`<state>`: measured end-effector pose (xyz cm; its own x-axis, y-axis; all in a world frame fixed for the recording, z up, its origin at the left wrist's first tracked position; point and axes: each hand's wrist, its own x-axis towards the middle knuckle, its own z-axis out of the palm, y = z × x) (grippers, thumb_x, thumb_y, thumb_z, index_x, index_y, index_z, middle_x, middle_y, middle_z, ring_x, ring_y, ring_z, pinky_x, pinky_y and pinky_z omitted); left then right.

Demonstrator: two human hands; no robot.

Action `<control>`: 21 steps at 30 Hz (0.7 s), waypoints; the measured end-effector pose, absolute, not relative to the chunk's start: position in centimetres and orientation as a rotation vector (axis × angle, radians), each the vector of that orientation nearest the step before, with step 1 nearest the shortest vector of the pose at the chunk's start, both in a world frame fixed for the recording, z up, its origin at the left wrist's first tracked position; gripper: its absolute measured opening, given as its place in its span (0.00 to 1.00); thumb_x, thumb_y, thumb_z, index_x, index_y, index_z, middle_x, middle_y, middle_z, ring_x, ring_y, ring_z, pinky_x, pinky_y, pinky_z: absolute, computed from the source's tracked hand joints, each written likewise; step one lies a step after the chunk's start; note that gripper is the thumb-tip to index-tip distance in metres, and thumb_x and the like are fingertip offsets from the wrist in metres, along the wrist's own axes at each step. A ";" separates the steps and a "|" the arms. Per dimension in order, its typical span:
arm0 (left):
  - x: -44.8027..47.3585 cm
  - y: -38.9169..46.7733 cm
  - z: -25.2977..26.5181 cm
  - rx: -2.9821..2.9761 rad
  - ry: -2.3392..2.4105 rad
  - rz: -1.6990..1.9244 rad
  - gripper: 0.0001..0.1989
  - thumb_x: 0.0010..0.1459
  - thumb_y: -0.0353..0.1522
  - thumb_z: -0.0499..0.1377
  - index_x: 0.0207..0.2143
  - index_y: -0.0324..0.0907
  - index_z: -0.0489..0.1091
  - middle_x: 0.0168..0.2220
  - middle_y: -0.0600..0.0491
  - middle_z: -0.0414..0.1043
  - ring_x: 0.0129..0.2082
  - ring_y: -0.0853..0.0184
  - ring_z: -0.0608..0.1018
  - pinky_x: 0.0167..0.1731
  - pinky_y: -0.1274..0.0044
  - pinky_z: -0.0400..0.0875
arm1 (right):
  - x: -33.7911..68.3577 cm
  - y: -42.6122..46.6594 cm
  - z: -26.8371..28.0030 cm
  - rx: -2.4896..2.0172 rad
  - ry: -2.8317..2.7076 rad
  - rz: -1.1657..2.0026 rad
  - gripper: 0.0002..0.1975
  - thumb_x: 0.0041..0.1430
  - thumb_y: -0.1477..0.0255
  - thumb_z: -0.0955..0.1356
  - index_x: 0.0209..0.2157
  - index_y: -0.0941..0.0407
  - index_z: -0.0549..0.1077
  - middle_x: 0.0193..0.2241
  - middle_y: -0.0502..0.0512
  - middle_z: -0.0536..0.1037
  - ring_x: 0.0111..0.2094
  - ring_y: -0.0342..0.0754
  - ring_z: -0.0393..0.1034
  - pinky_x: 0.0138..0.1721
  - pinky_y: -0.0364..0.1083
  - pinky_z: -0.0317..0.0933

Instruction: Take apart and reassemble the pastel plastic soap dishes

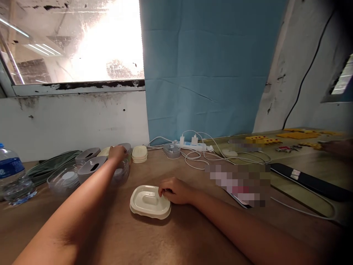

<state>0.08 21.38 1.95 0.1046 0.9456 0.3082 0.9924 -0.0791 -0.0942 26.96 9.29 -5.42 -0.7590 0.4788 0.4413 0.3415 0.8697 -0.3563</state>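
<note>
A cream plastic lid (150, 200) with a raised oval in its middle lies on the table in front of me. Curled over its right rim are the fingers of my right hand (175, 190). My left hand (118, 153) reaches far forward among the containers at the back left, its fingers bent downward. Close to those fingers is another cream piece (104, 152), partly covered, and a clear plastic bowl (121, 173) stands below the wrist. What the left fingertips hold, if anything, is hidden.
Grey slotted lids (92, 167) and a clear bowl (62, 181) stand left of my forearm, near a water bottle (13, 176). Stacked cream lids (139, 154), a grey box (171, 151) and a power strip (190, 145) with loose cables line the back. Another person's blurred hand (338, 147) appears far right.
</note>
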 end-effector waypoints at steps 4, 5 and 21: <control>-0.5 21.8 1.8 -2.144 -1.911 -0.229 0.12 0.51 0.35 0.56 0.34 0.42 0.76 0.38 0.43 0.76 0.41 0.54 0.75 0.41 0.69 0.61 | 26.9 9.4 -5.5 -0.597 -2.497 0.358 0.13 0.45 0.85 0.60 0.26 0.59 0.73 0.24 0.51 0.73 0.26 0.43 0.66 0.31 0.40 0.60; -0.6 21.8 1.8 -2.157 -1.908 -0.229 0.12 0.51 0.35 0.57 0.35 0.42 0.76 0.39 0.43 0.76 0.41 0.54 0.75 0.40 0.70 0.62 | 26.9 9.4 -5.5 -0.599 -2.497 0.362 0.13 0.45 0.86 0.60 0.26 0.59 0.73 0.24 0.51 0.73 0.26 0.43 0.66 0.31 0.40 0.60; 2.2 9.3 0.4 -2.348 -1.401 -0.864 0.13 0.56 0.32 0.50 0.41 0.44 0.70 0.40 0.51 0.70 0.41 0.64 0.71 0.42 0.73 0.60 | 29.4 11.1 -5.0 -0.648 -2.518 0.413 0.18 0.42 0.88 0.60 0.32 0.57 0.73 0.33 0.52 0.72 0.34 0.44 0.67 0.37 0.42 0.60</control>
<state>2.17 9.30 0.39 0.3532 0.7038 0.6163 0.8669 -0.4939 0.0671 29.37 11.12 -4.99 -0.7601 0.5172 0.3934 0.3643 0.8405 -0.4012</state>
